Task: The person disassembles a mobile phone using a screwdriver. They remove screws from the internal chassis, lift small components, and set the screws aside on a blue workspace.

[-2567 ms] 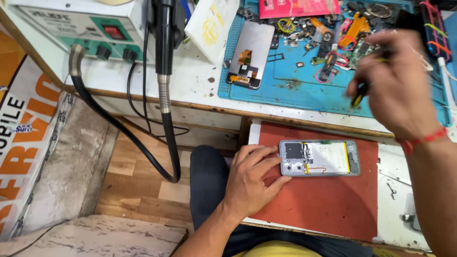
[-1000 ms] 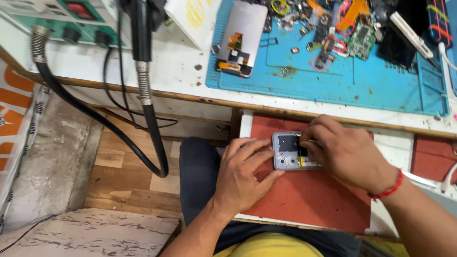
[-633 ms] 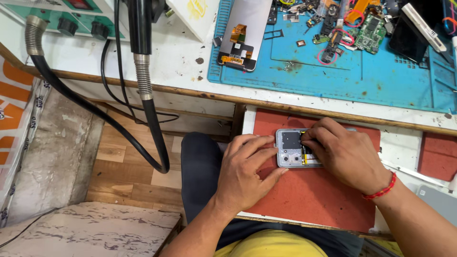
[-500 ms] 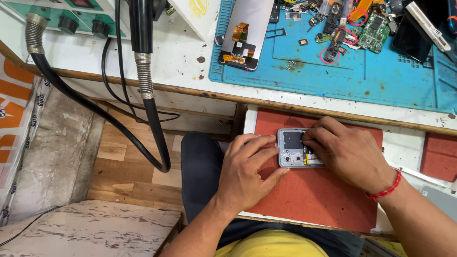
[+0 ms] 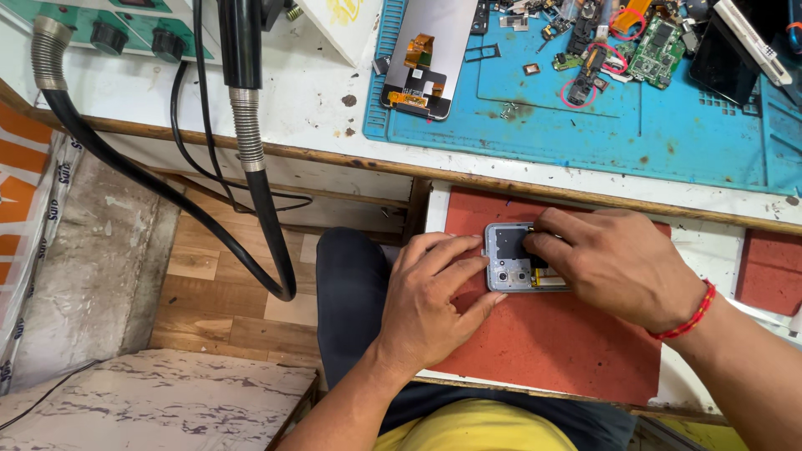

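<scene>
Item in hand: one opened phone (image 5: 511, 259), back cover off, lying flat on the red mat (image 5: 551, 351) of the pull-out shelf, just below the bench edge.
Left hand (image 5: 426, 305): fingers spread, pressed flat against the phone's left and lower edges, steadying it; holds nothing.
Right hand (image 5: 614, 263): fingertips bunched together and pressed down on the phone's inner face, covering its right half; whether a small tool or part is pinched there cannot be told.
Stage, as judged: casing already open and inner plate with camera openings exposed; work inside the body appears under way; closing up not yet done, and a separate display panel lies apart on the bench.
Display panel (image 5: 428, 50): one, face down, orange flex cable showing, resting across the edge of the blue mat (image 5: 668, 142).
Blue mats: one, on the white bench.
Red mats: two seen, the second (image 5: 770, 271) at the right, partly out of view.
Loose parts: one green circuit board (image 5: 656, 42); several small fragments and screws, too small to count.
Hot-air handpiece (image 5: 242, 50): one, hanging in its holder, black hose (image 5: 150, 179) looping below.
Station knobs (image 5: 138, 40): two visible.
Red wrist thread (image 5: 687, 311): one, on the right wrist.
</scene>
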